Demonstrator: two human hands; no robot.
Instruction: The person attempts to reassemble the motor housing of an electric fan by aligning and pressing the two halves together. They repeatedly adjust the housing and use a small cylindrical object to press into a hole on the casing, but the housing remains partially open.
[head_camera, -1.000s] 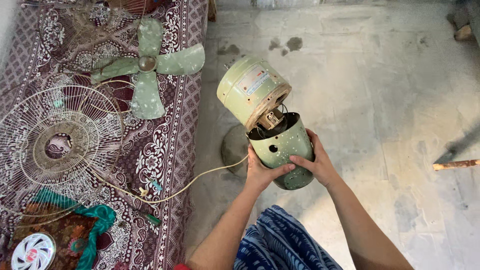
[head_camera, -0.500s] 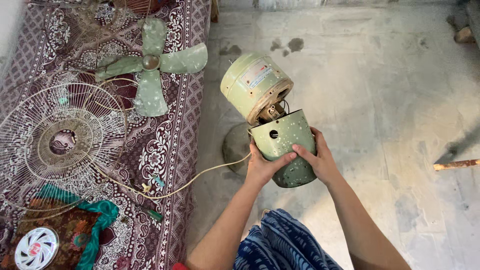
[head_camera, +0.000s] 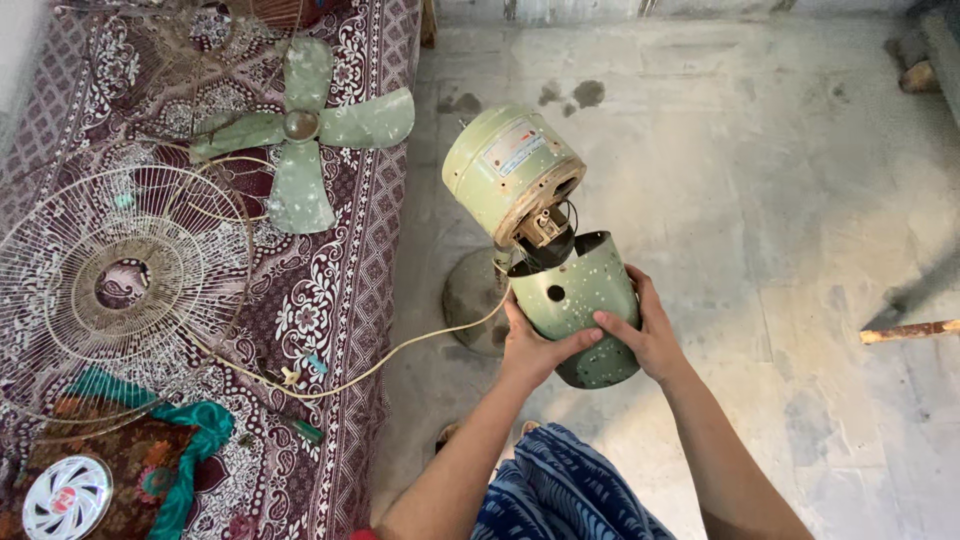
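Nearby, fan blade (head_camera: 300, 125) and wire guard (head_camera: 120, 290) lie on cloth (head_camera: 330, 290).

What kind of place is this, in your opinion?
Probably a home floor used for repair work: bare concrete floor, a patterned cloth holding a fan blade and wire guard, and both hands on a green motor cover.

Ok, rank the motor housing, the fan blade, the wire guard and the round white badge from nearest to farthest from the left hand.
1. Motor housing, just above the left hand.
2. Fan blade, upper left on the patterned cloth.
3. Wire guard, far left.
4. Round white badge, bottom left corner.
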